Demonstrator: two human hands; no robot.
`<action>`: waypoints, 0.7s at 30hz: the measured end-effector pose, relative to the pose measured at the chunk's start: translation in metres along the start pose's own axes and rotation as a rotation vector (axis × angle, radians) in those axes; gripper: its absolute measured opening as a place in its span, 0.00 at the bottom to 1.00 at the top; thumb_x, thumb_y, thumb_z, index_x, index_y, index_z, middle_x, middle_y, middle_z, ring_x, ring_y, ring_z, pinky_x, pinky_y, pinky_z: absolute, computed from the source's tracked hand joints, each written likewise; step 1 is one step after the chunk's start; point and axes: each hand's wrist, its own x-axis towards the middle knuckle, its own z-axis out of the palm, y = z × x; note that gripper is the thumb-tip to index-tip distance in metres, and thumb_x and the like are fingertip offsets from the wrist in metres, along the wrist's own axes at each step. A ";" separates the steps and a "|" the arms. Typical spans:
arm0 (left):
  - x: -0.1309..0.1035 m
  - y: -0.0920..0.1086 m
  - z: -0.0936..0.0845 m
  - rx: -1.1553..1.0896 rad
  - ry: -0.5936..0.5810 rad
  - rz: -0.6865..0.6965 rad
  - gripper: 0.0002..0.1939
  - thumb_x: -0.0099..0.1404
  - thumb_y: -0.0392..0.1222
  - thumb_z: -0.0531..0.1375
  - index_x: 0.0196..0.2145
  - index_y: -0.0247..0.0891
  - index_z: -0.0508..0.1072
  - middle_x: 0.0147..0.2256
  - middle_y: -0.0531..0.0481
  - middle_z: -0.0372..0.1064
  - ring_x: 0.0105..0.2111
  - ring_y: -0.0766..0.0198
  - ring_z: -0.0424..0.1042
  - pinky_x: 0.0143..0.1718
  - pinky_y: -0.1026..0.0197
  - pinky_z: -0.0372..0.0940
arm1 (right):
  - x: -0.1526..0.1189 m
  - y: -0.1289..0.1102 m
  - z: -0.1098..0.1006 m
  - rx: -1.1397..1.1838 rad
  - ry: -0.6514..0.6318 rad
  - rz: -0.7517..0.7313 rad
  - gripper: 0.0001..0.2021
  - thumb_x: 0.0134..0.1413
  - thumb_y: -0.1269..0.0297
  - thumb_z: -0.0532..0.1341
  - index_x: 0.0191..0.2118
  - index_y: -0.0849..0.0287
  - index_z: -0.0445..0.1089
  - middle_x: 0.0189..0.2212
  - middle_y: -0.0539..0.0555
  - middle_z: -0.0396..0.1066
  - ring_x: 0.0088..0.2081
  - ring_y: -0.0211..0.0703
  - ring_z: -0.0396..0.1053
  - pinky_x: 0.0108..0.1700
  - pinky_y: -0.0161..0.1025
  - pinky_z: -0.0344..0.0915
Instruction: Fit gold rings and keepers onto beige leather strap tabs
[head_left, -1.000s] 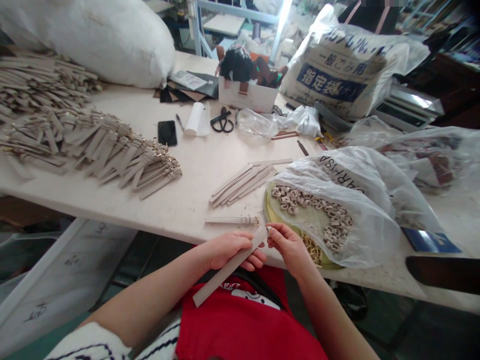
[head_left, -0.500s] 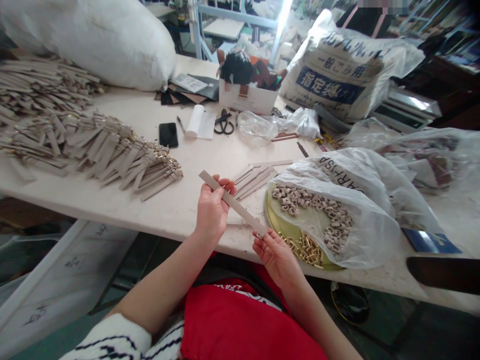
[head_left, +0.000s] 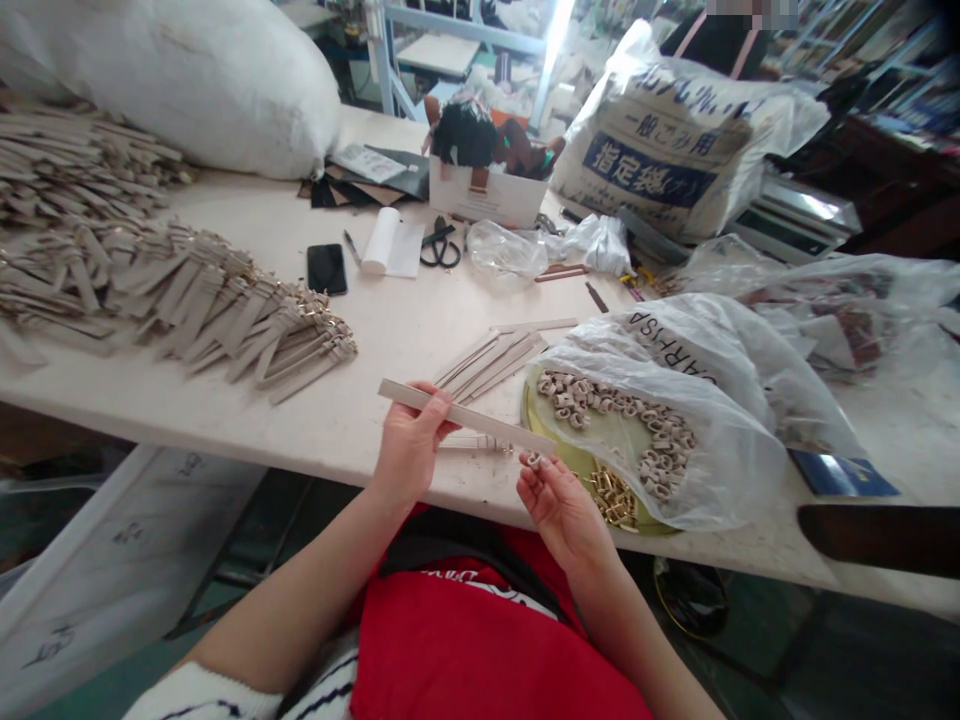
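My left hand point(head_left: 411, 440) pinches a flat beige strap point(head_left: 487, 425) near its left end; the strap slopes down to the right. Just under the strap's far end, my right hand point(head_left: 562, 505) is closed on a small beige loop point(head_left: 534, 460). Whether these fingers also touch the strap is hard to tell. Beyond my hands, several loose beige straps point(head_left: 499, 365) lie on the table. To the right is a yellow-green tray point(head_left: 531, 405) bearing many beige loops point(head_left: 667, 455) and a heap of brass-coloured metal pieces point(head_left: 613, 495).
A clear plastic bag point(head_left: 720, 400) partly covers the tray. Finished-looking straps form a large pile point(head_left: 217, 300) at left. Farther back are a phone point(head_left: 327, 269), scissors point(head_left: 441, 245), a paper roll point(head_left: 384, 243), a white box point(head_left: 487, 195) and large stuffed bags point(head_left: 652, 140).
The strap has turned closer to level as my left hand moved down and left. My right hand has shifted slightly right, and the small loop in its fingers now shows clearly.
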 end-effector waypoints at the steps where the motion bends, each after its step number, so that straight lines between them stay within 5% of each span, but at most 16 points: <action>1: 0.002 0.002 -0.001 0.009 0.024 0.051 0.13 0.49 0.41 0.62 0.29 0.38 0.60 0.24 0.60 0.57 0.24 0.75 0.62 0.27 0.70 0.64 | 0.000 -0.001 0.000 0.008 -0.002 -0.002 0.10 0.41 0.66 0.66 0.33 0.56 0.68 0.31 0.47 0.72 0.27 0.30 0.69 0.33 0.29 0.69; 7: 0.001 -0.003 -0.006 0.141 0.022 0.131 0.11 0.52 0.42 0.62 0.30 0.37 0.62 0.22 0.59 0.58 0.23 0.74 0.63 0.26 0.70 0.65 | 0.000 -0.007 0.004 0.007 0.010 -0.063 0.12 0.41 0.66 0.67 0.34 0.56 0.68 0.31 0.47 0.71 0.27 0.28 0.68 0.33 0.27 0.68; 15: -0.013 -0.028 0.006 0.267 -0.277 -0.173 0.12 0.52 0.42 0.61 0.32 0.35 0.64 0.26 0.54 0.66 0.27 0.69 0.69 0.28 0.67 0.66 | -0.004 -0.001 0.012 -0.101 -0.016 -0.102 0.12 0.40 0.64 0.67 0.34 0.57 0.68 0.28 0.46 0.69 0.26 0.30 0.67 0.33 0.30 0.68; 21: -0.023 -0.034 0.005 0.499 -0.306 -0.040 0.08 0.57 0.42 0.57 0.30 0.36 0.63 0.26 0.56 0.64 0.27 0.71 0.66 0.31 0.67 0.62 | 0.001 0.000 0.004 -0.263 0.028 -0.228 0.11 0.44 0.61 0.65 0.36 0.56 0.68 0.29 0.47 0.69 0.26 0.31 0.66 0.34 0.33 0.66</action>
